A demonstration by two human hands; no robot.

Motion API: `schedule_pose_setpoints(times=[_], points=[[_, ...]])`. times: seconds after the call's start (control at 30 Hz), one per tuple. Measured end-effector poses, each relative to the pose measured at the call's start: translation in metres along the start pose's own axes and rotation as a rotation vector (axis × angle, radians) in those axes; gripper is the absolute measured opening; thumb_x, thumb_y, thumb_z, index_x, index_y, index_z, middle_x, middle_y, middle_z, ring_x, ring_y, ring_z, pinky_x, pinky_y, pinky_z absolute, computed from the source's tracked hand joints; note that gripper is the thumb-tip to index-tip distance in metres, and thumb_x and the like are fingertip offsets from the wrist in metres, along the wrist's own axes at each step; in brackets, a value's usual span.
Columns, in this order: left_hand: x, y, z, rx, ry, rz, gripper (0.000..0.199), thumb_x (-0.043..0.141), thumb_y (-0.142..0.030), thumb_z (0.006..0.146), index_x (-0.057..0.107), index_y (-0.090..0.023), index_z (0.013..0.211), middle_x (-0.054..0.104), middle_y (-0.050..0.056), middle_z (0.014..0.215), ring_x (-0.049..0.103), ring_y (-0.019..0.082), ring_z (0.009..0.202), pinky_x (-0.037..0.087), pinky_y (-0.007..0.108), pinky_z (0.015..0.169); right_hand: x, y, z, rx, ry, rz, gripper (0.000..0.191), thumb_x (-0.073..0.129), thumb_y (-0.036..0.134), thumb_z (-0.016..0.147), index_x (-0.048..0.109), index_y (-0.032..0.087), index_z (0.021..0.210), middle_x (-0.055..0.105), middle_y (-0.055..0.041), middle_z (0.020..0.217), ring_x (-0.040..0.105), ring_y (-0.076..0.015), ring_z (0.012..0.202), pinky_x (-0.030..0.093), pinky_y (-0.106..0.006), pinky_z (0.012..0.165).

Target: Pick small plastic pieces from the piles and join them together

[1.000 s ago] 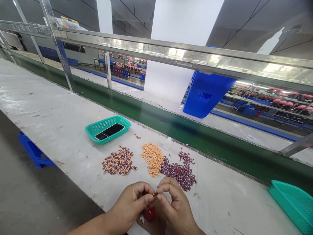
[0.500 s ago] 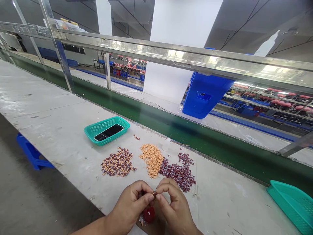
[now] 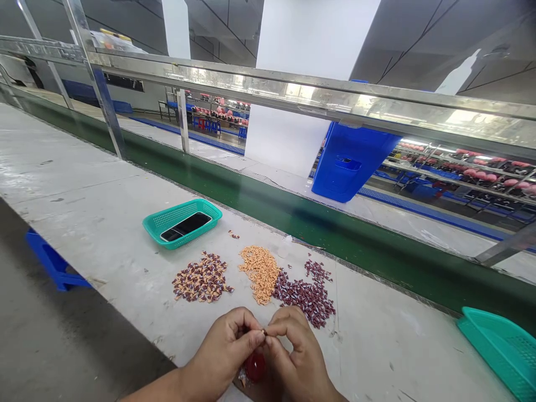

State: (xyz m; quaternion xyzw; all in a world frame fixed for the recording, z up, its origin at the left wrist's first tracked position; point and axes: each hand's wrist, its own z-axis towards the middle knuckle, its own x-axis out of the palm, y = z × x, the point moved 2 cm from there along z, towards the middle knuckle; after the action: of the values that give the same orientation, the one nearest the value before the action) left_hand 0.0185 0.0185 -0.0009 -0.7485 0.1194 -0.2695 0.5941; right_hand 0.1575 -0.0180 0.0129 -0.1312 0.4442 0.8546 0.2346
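My left hand point(image 3: 228, 349) and my right hand point(image 3: 295, 346) meet at the fingertips near the table's front edge, both closed in a pinch. Between them is a tiny dark piece point(image 3: 264, 332), mostly covered by the fingers. Below the hands sits a small round red object point(image 3: 255, 368), partly hidden. Beyond them lie three piles of small pieces: a mixed orange-and-maroon pile point(image 3: 201, 278) at left, an orange pile point(image 3: 259, 271) in the middle, and a maroon pile point(image 3: 307, 298) at right, touching the orange one.
A green basket point(image 3: 153, 223) holding a dark-screened phone point(image 3: 188, 225) stands behind the mixed pile. Another green basket point(image 3: 481, 329) is at the right edge. A green belt point(image 3: 221, 184) runs behind the table under a metal rail point(image 3: 259, 84). A blue bin point(image 3: 352, 162) leans beyond it.
Both hands stay pinched together in nearly the same place. The right fingertips have shifted slightly against the left ones. The piles look the same.
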Motion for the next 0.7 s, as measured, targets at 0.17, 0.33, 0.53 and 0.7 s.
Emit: schedule_pose_setpoints(times=[0.17, 0.33, 0.53, 0.7], points=[[-0.004, 0.002, 0.001, 0.045, 0.021, 0.079, 0.03, 0.066, -0.043, 0.075, 0.051, -0.017, 0.071, 0.059, -0.002, 0.058, 0.054, 0.012, 0.053, 0.039, 0.023, 0.052, 0.001, -0.004, 0.0, 0.03, 0.003, 0.036, 0.014, 0.057, 0.008, 0.076, 0.056, 0.022, 0.074, 0.055, 0.002, 0.072, 0.053, -0.014, 0.071, 0.04, -0.026, 0.066], [-0.005, -0.005, 0.0, 0.048, 0.038, 0.122, 0.03, 0.067, -0.042, 0.072, 0.052, -0.016, 0.068, 0.058, -0.002, 0.059, 0.05, 0.011, 0.054, 0.038, 0.022, 0.051, 0.002, -0.004, -0.002, 0.043, 0.01, 0.06, 0.015, 0.056, 0.007, 0.075, 0.056, 0.022, 0.075, 0.056, 0.0018, 0.073, 0.054, -0.0142, 0.072, 0.041, -0.027, 0.066], [-0.004, -0.005, 0.001, 0.037, 0.074, 0.15, 0.026, 0.062, -0.04, 0.073, 0.05, -0.017, 0.069, 0.057, -0.002, 0.058, 0.051, 0.012, 0.053, 0.039, 0.022, 0.05, 0.001, 0.0, 0.0, -0.003, 0.086, -0.041, 0.014, 0.055, 0.009, 0.077, 0.058, 0.022, 0.075, 0.058, 0.0003, 0.074, 0.054, -0.016, 0.075, 0.041, -0.03, 0.07], [-0.027, -0.016, 0.013, 0.181, -0.018, 0.615, 0.016, 0.054, -0.031, 0.078, 0.055, -0.018, 0.068, 0.061, 0.0, 0.067, 0.056, 0.016, 0.064, 0.042, 0.025, 0.059, -0.028, -0.035, 0.012, 0.21, 0.08, -0.183, 0.02, 0.053, 0.02, 0.082, 0.064, 0.024, 0.098, 0.064, -0.0066, 0.102, 0.056, -0.0229, 0.096, 0.043, -0.037, 0.083]])
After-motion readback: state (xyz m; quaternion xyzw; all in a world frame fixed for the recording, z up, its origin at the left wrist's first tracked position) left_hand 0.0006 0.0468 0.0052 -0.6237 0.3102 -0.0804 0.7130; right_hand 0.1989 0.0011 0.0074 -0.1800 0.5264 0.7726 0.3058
